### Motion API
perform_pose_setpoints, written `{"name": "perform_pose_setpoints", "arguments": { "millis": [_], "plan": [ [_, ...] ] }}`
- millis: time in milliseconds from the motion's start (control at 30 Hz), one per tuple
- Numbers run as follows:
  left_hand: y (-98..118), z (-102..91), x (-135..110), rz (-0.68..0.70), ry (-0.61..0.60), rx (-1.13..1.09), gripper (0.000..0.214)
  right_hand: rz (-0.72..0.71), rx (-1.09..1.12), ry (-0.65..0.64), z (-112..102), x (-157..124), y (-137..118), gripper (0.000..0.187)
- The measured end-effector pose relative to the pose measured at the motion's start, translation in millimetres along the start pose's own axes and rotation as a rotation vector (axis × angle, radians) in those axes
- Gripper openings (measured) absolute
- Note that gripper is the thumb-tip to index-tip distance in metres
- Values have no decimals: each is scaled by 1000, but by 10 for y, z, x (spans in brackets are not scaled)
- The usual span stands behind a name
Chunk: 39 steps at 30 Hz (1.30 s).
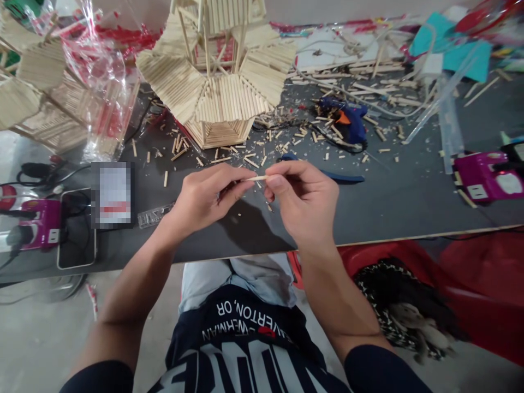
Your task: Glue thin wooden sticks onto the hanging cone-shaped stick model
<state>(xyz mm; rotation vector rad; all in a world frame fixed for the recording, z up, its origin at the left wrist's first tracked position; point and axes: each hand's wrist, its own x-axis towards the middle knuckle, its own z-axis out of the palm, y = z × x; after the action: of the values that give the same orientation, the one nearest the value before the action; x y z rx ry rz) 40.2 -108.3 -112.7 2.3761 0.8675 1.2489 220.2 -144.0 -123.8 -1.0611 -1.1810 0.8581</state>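
Observation:
A short pale wooden stick [257,178] is held level above the front of the dark table. My left hand [210,192] pinches one end between thumb and fingertips. At the other end, the thumb and forefinger of my right hand [303,197] are closed on the same stick. Behind my hands stands a tiered model made of wooden sticks [229,99], with petal-like slatted panels. Blue-handled pliers or cutters [341,177] lie just past my right hand, partly hidden by it.
A blue glue gun [347,121] lies among scattered stick offcuts. Left are a second stick model [45,82], clear plastic wrapping [104,71], a phone [76,229] and a purple power strip [41,222]. Another purple power strip [485,177] sits right. A red chair [483,273] adjoins the table's front edge.

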Motion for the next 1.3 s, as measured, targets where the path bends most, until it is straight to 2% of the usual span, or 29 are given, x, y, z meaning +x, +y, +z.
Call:
{"name": "perform_pose_setpoints", "arguments": {
  "millis": [133,233,267,367,400,467,533,633,700,833,933,1133,1200,1300],
  "plan": [
    [-23,10,-4,16,5,46,11,-26,-75,-19,-95,-8,5,10],
    [-63,7,-13,54,21,75,10,-59,-351,-8,-356,-9,61,21],
    [-76,4,-18,69,24,80,10,-60,-505,-14,-473,-10,88,28],
    [-110,-4,-29,107,45,87,12,136,-995,-160,-832,-17,168,70],
    [-117,-6,-31,116,56,90,13,213,-1096,-235,-932,-20,189,85],
    [-129,-6,-33,124,80,94,13,278,-1203,-368,-1077,-21,217,105],
    [-137,-1,-31,125,96,89,12,248,-1254,-432,-1150,-17,226,105],
    [-146,12,-25,125,104,91,11,176,-1346,-418,-1171,-21,209,78],
    [-153,21,-22,120,112,107,11,151,-1397,-405,-1164,-46,180,66],
    [-163,34,-21,87,87,138,16,190,-1339,-360,-1136,-160,72,59],
    [-158,45,-24,66,69,151,19,225,-1155,-304,-1044,-252,-37,55],
    [-178,96,-45,11,61,221,15,422,-597,-293,-599,-354,-161,58],
    [-202,113,-54,-14,24,243,16,429,-499,-307,-458,-367,-166,56],
    [-224,128,-64,-41,1,233,18,409,-466,-313,-321,-367,-167,54]
  ]
}}
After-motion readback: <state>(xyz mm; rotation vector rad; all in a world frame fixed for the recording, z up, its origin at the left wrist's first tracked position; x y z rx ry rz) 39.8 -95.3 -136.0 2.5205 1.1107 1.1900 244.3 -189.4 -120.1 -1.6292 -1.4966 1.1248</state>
